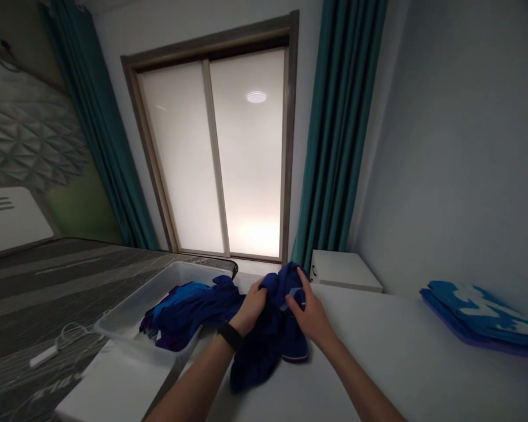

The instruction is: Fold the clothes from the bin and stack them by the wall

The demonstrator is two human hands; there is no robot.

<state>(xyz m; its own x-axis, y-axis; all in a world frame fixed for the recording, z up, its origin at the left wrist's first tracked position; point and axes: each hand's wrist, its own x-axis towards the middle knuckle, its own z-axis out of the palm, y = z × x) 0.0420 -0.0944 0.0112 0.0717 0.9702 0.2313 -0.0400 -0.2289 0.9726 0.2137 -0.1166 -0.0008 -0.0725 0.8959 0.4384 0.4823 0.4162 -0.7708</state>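
Observation:
A dark blue garment (264, 346) hangs bunched between my two hands over the white table. Its exact kind does not show through the folds. My left hand (251, 309), with a black band on the wrist, is closed round the cloth from the left. On the other side, my right hand (310, 313) grips the gathered cloth between thumb and fingers, beside a small pale patch that may be a label. The garment's lower part drapes onto the tabletop. One stretch of dark blue cloth reaches left towards a clear plastic bin (123, 308), where it meets other clothes.
Crumpled blue and purple clothes (180, 313) lie in the bin. A stack of folded blue clothes (484, 316) sits at the right of the white table (378, 357). Behind it stands a white cabinet (345, 269). A white power strip (44, 356) lies on the dark bed at left.

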